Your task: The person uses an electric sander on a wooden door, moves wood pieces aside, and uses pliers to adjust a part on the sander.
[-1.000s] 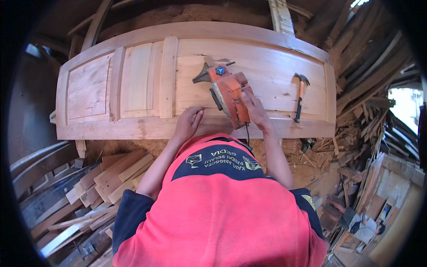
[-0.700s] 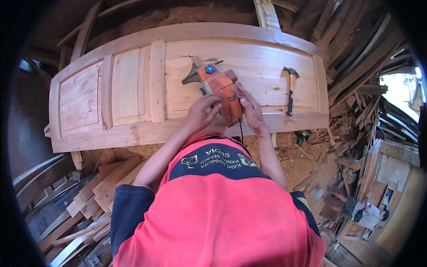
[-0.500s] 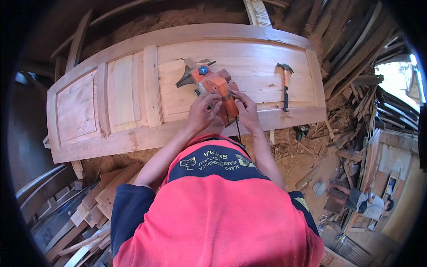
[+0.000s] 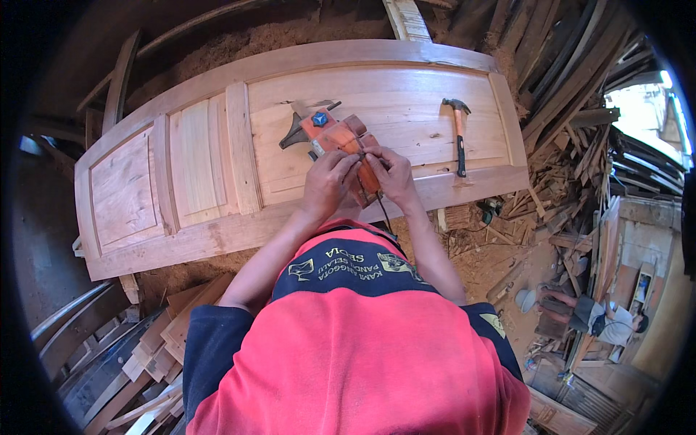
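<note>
An orange electric planer (image 4: 338, 138) with a blue knob (image 4: 320, 119) and a dark metal fence (image 4: 293, 133) lies on a panelled wooden door (image 4: 196, 232). My left hand (image 4: 328, 181) is closed, with thumb and fingertips pinched together over the planer's handle. Opposite it, my right hand (image 4: 394, 174) pinches at the same spot on the handle. The fingertips of both nearly meet there, and whatever small thing they grip is too hidden to name. A dark power cord (image 4: 384, 212) hangs from the planer toward my shirt.
On the door's right part lies a claw hammer (image 4: 460, 138). Wood offcuts (image 4: 156, 341) are stacked at lower left, and scraps (image 4: 558, 174) pile up beyond the door's right end. Another person (image 4: 605, 322) sits at the far right.
My fingertips have drawn closer together on the planer's handle; the right hand's fingers now pinch beside the left's. The view has shifted slightly, while planer and hammer stay on the door.
</note>
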`<state>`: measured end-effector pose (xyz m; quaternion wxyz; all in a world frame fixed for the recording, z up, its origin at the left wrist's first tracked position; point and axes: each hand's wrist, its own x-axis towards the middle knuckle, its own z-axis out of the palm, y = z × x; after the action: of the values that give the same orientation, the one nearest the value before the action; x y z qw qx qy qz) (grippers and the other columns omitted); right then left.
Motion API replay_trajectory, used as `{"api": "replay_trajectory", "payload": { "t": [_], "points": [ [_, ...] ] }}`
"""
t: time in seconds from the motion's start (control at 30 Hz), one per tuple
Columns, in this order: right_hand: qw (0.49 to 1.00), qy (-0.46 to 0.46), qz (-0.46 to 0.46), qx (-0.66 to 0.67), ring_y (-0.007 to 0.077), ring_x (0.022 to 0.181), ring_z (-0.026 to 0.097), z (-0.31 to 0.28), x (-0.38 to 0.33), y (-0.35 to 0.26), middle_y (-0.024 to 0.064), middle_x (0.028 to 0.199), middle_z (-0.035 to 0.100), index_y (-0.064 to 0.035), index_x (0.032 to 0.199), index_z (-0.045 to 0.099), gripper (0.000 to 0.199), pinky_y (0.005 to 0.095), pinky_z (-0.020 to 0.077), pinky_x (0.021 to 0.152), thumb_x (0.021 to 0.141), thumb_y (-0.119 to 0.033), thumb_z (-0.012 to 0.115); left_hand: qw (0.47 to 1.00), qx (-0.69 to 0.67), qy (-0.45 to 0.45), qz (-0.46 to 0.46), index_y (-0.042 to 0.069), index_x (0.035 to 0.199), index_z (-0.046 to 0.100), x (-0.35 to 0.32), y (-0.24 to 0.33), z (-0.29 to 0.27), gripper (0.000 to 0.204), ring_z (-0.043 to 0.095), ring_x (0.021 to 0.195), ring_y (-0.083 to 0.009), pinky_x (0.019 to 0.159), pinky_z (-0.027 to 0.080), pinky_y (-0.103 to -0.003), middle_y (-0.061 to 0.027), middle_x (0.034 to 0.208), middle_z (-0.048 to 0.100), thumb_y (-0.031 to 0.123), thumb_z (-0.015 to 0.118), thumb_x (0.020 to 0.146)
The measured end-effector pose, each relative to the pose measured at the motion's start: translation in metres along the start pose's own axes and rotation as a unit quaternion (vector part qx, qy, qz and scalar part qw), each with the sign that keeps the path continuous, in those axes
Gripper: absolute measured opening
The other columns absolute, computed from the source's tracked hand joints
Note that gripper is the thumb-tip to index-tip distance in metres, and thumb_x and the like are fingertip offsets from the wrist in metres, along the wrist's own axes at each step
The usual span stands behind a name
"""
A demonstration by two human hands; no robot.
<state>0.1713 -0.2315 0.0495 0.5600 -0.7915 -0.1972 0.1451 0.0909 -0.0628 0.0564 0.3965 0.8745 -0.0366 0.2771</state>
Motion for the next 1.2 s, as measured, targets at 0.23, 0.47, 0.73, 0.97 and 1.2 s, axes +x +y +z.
{"api": "replay_trajectory", "payload": {
  "t": [0.23,0.47,0.73,0.97,1.2],
  "points": [
    [0.995,0.056,-0.027,0.081,0.0212,0.099,0.071,0.012,-0.009,-0.006,0.0166,0.11,0.072,0.0007,0.12,0.066,0.027,0.0314,0.0568,0.082,0.093,-0.005,0.063,0.994,0.104,-0.045,-0.002,0.005,0.098,0.062,0.015,0.017,-0.001,0.013,0.06,0.087,-0.0305,0.075,0.048,-0.041,-0.0124,0.091,0.059,0.012,0.065,0.088],
    [0.998,0.041,-0.014,0.039,0.0239,0.101,0.071,0.008,-0.011,-0.008,0.0168,0.113,0.071,0.0008,0.119,0.066,0.028,0.0336,0.0572,0.083,0.092,-0.003,0.062,0.983,0.151,-0.109,-0.007,0.006,0.105,0.057,0.013,0.015,0.002,0.02,0.056,0.1,-0.0345,0.081,0.046,-0.044,-0.0144,0.103,0.056,0.009,0.063,0.086],
    [0.996,-0.044,-0.047,0.069,0.0219,0.103,0.068,0.016,-0.006,0.0,0.0178,0.114,0.07,0.0037,0.121,0.065,0.03,0.0339,0.0539,0.09,0.095,-0.011,0.062,0.988,0.129,-0.084,-0.009,0.005,0.106,0.057,-0.015,0.002,-0.008,0.02,0.06,0.094,-0.0291,0.079,0.048,-0.04,-0.012,0.101,0.058,0.005,0.063,0.087],
    [0.983,-0.102,0.038,0.147,0.0195,0.097,0.068,0.031,-0.017,0.006,0.015,0.108,0.071,0.0031,0.121,0.065,0.03,0.0332,0.0543,0.089,0.096,-0.014,0.063,0.966,-0.154,0.043,-0.204,0.002,0.121,0.058,-0.058,0.009,-0.037,0.031,0.06,0.103,-0.0342,0.09,0.05,-0.04,-0.017,0.115,0.054,0.001,0.066,0.09],
    [0.989,-0.122,-0.008,0.087,0.0161,0.091,0.069,0.029,0.002,0.016,0.0129,0.099,0.074,0.0014,0.113,0.07,0.024,0.0333,0.055,0.084,0.094,-0.013,0.066,0.995,0.092,-0.02,-0.031,0.009,0.117,0.068,-0.028,0.017,-0.046,0.03,0.055,0.117,-0.0322,0.094,0.048,-0.043,-0.0149,0.122,0.056,0.01,0.071,0.087]
  ]
}}
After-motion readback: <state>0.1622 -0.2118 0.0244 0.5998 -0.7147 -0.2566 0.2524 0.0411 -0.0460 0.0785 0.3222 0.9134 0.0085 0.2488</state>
